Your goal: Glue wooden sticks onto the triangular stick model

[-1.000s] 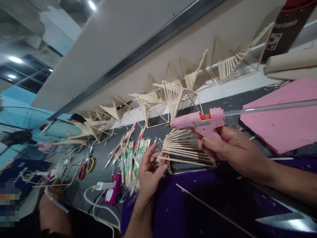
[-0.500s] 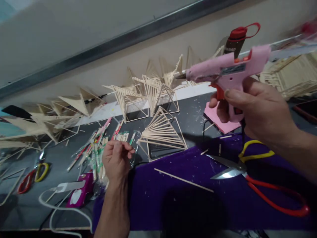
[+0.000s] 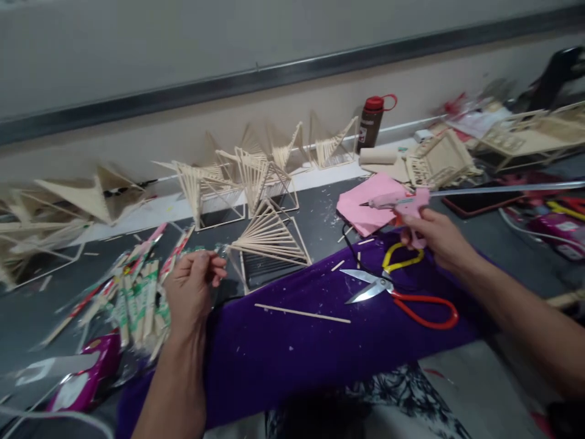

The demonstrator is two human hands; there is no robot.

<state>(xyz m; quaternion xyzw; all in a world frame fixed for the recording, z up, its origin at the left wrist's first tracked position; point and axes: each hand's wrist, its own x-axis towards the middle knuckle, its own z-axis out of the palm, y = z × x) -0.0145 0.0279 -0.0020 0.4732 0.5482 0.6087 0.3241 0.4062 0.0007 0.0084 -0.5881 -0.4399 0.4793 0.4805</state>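
My right hand [image 3: 441,238] is wrapped round the handle of a pink hot glue gun [image 3: 397,200], whose nozzle points left above a pink sheet [image 3: 361,210]. A clear glue stick [image 3: 507,189] juts from its rear. My left hand [image 3: 192,283] is closed, thumb and fingertips together, beside the left corner of a fan-shaped frame of thin wooden sticks [image 3: 274,244]; whatever it may pinch is too small to make out. One loose stick [image 3: 301,313] lies on the purple cloth [image 3: 274,360]. Open scissors [image 3: 384,285] with yellow and red handles rest below the glue gun.
Several stick models [image 3: 256,174] stand along the wall. Packs of wrapped chopsticks [image 3: 141,299] and a magenta device [image 3: 86,372] with a white cable lie at the left. A dark bottle [image 3: 371,125] with a red cap, a phone [image 3: 479,200] and another wooden model [image 3: 443,161] are at the right.
My right hand has lowered the glue gun from up in the air to just over the pink sheet. My left hand stays closed by the stick frame. The view has shifted right.
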